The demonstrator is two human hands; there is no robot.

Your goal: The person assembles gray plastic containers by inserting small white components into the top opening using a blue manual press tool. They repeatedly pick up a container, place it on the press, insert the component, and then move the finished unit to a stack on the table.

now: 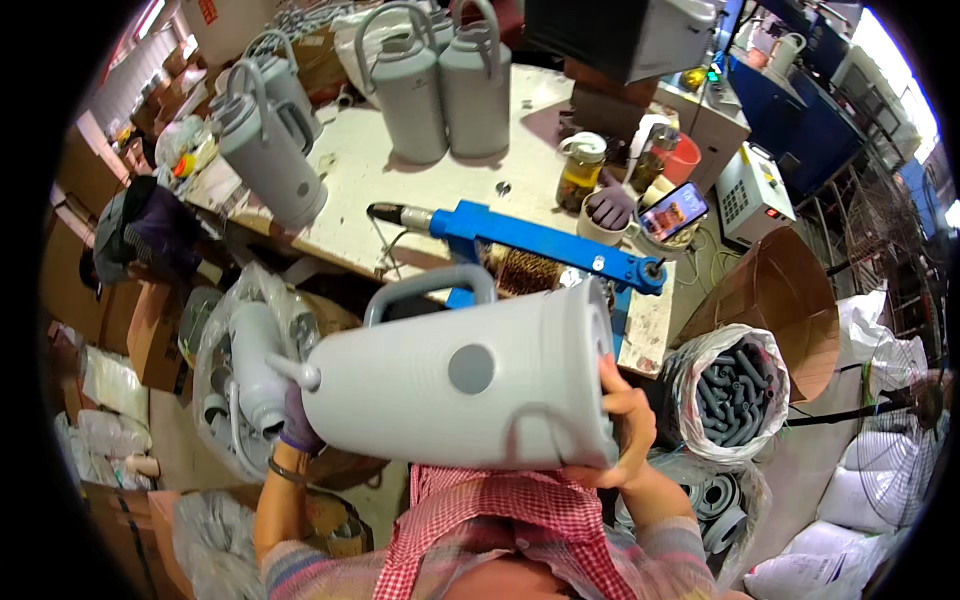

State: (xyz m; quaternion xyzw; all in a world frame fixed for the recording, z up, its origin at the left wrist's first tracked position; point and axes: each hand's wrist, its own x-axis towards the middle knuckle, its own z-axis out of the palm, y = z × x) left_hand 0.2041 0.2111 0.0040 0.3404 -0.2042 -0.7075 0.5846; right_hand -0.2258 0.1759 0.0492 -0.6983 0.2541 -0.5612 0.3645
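A large light-grey insulated jug [430, 395] lies sideways in the air in front of my apron, with its darker side handle [430, 285] on the far side and a round dark disc on its wall. My left hand [300, 425], in a purple glove, supports the left end beside a small rounded knob; its fingers are mostly hidden behind the jug. My bare right hand [630, 425] grips the broad right end, fingers wrapped over the rim. Just beyond the jug, a blue metal fixture [545, 240] with a long arm stands at the table's near edge.
Several grey jugs with carry loops [405, 105] stand on the white table [365, 190]. A glass jar [580, 175], a cup with a glove and a phone [673, 211] sit at the right. Below are a bag of grey handles [735, 395] and a bag of jug bodies [255, 350].
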